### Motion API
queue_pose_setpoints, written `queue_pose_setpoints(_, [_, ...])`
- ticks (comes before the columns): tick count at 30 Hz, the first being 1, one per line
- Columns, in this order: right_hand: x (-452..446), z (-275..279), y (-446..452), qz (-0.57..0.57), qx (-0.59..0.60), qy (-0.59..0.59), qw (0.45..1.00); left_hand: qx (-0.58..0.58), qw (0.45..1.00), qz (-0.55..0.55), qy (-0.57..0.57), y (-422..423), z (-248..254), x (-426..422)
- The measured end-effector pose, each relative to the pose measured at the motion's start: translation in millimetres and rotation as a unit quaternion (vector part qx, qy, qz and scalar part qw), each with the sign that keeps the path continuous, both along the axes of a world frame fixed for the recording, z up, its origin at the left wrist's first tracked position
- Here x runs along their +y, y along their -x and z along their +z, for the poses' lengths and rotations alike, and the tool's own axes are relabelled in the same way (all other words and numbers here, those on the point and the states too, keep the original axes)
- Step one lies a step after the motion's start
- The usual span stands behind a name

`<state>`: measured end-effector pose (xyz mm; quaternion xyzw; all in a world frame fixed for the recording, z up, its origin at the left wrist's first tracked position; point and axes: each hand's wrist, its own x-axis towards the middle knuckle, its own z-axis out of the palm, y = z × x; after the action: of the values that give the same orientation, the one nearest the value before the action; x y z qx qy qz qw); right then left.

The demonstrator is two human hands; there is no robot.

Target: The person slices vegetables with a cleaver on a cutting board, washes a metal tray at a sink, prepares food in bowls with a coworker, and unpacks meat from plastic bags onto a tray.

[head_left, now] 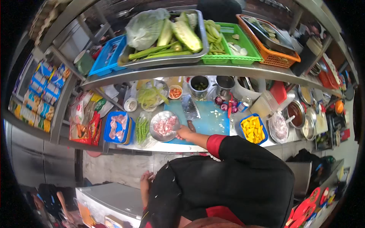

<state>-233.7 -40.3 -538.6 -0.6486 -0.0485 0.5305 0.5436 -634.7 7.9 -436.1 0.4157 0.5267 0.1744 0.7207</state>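
Right hand at the rim of a metal bowl of raw meat

The right hand (185, 133) has its fingers closed at the near right edge of the metal bowl (154, 131), seemingly pinching the rim; the exact placing of the thumb is too small to tell. Pieces of pale pink raw meat (164, 125) lie inside the bowl, to the left of the hand. Just beyond the hand is the dark handle of a cleaver (190, 107), its broad blade lying on the blue cutting board (211, 123) and pointing away from the person. Small pale scraps dot the board to the right of the hand.

Farther left, past the bowl, are long green beans (142, 127) in clear plastic, then a blue basket (107, 133) of raw meat pieces. Beyond the bowl, away from the hand, sit a small bowl of chopped orange-red pieces (175, 92) and a heap of light green peelings (150, 95). Beyond the board's far right part are red onions (224, 104) beside a red-handled tool (230, 105); well to the right stands another blue basket (262, 141) filled with yellow chunks (253, 129).

The left hand (146, 178) hangs low, nearer the body and well apart from the counter; whether it grips anything is unclear.
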Motion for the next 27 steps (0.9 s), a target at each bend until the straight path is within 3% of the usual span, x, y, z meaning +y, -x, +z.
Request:
queue_pose_setpoints(3, [20, -3, 6, 0.103, -0.044, 0.014, 0.994, 0.001, 1.000, 0.006, 0.011, -2, -3, 24])
queue_pose_setpoints(9, [49, 51, 38, 0.022, 0.074, 0.006, 0.997, -0.030, 0.998, 0.048, -0.008, 32, -10, 58])
queue_pose_setpoints(11, [46, 75, 42, 0.162, 0.095, 0.098, 0.977, -0.018, 0.997, 0.074, 0.003, 60, -24, 63])
queue_pose_setpoints(15, [44, 53, 83, 0.435, 0.112, 0.152, 0.880, -0.034, 0.984, 0.173, 0.033, 130, -63, 72])
queue_pose_setpoints(17, [60, 76, 137, 0.478, 0.041, 0.173, 0.860, 0.007, 0.982, 0.186, -0.009, 169, -74, 87])
queue_pose_setpoints(18, [71, 64, 162, 0.529, 0.043, 0.192, 0.825, 0.023, 0.978, 0.200, -0.050, 189, -83, 98])
queue_pose_setpoints(20, [94, 45, 200, 0.564, -0.027, 0.105, 0.819, 0.104, 0.955, 0.245, -0.133, 231, -87, 130])
queue_pose_setpoints(21, [110, 36, 215, 0.586, -0.024, 0.116, 0.801, 0.152, 0.939, 0.248, -0.181, 253, -90, 146])
queue_pose_setpoints(23, [147, 18, 241, 0.605, 0.016, 0.117, 0.788, 0.218, 0.910, 0.281, -0.213, 296, -67, 184])
queue_pose_setpoints(24, [174, 28, 257, 0.661, -0.055, 0.101, 0.741, 0.234, 0.895, 0.302, -0.231, 316, -48, 201])
queue_pose_setpoints(27, [229, 39, 301, 0.671, -0.045, 0.030, 0.739, 0.287, 0.848, 0.349, -0.276, 374, -28, 257])
